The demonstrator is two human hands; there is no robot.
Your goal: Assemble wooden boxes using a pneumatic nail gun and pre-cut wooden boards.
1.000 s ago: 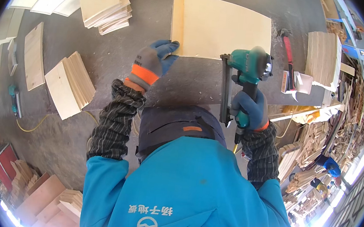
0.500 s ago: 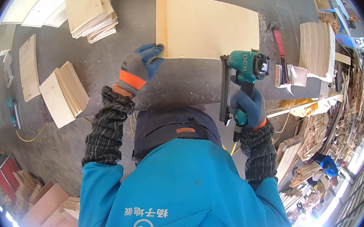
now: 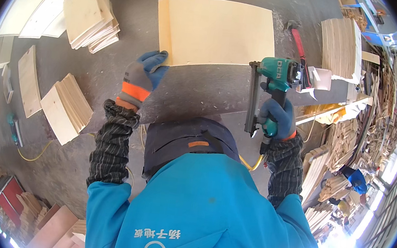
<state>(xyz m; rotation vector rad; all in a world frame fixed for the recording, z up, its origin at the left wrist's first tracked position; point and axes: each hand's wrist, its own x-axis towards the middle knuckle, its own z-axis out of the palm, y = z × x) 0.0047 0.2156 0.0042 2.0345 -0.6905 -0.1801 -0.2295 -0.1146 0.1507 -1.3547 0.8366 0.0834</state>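
A flat pale wooden board lies on the grey worktable, with a darker strip along its left end. My gloved left hand pinches the board's near left corner between thumb and fingers. In my right hand, also gloved, is a green and black nail gun, its handle wrapped by my fingers. The gun's head is by the board's near edge, close to the right corner; whether its nose touches the wood I cannot tell. A yellow hose runs from below its handle.
A red-handled hammer lies right of the board, near a small open box. Board stacks stand at right, far left and nearer left. Another nail gun lies at far left. Scrap wood and a co-worker are at right.
The nail gun in my right hand has moved right along the board's near edge. My left hand stays at the corner. The whole view has shifted slightly.
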